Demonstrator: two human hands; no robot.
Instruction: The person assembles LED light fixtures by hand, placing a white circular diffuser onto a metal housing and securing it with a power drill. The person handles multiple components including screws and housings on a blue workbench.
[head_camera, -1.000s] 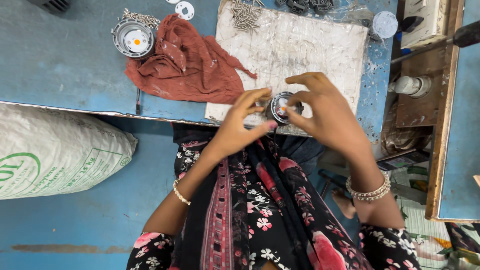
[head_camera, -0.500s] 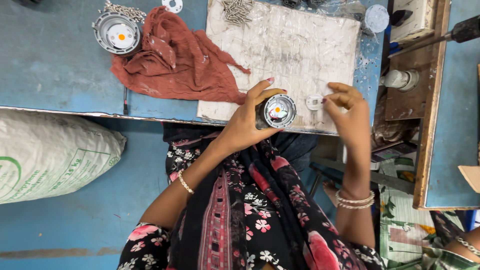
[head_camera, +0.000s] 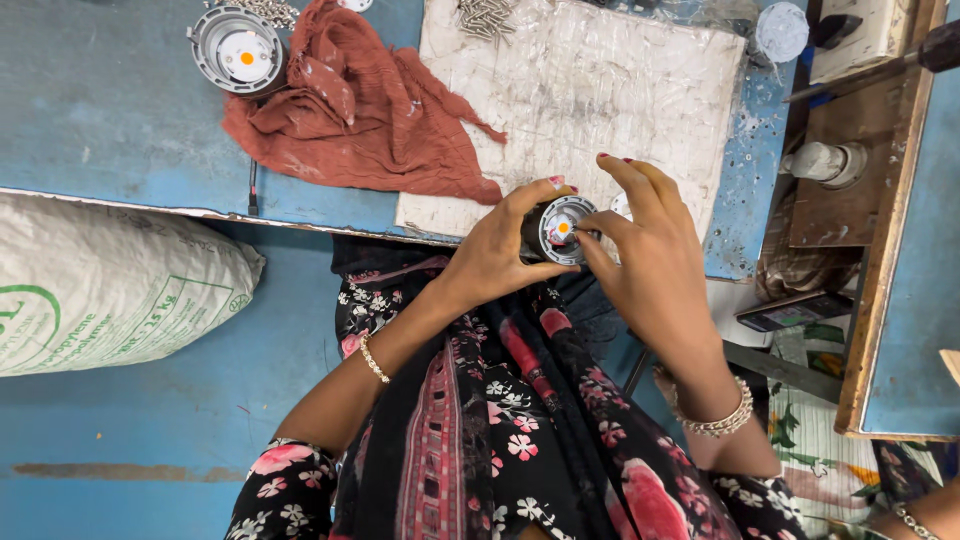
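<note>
Since half a second before, right hand (head_camera: 655, 255) had returned from the worn white board (head_camera: 600, 90) to the small round metal lamp housing (head_camera: 560, 228). Left hand (head_camera: 495, 250) clenched it at the board's near edge; right fingertips pinched its face. Risk: a small part could slip from the pinch and drop to the lap.
</note>
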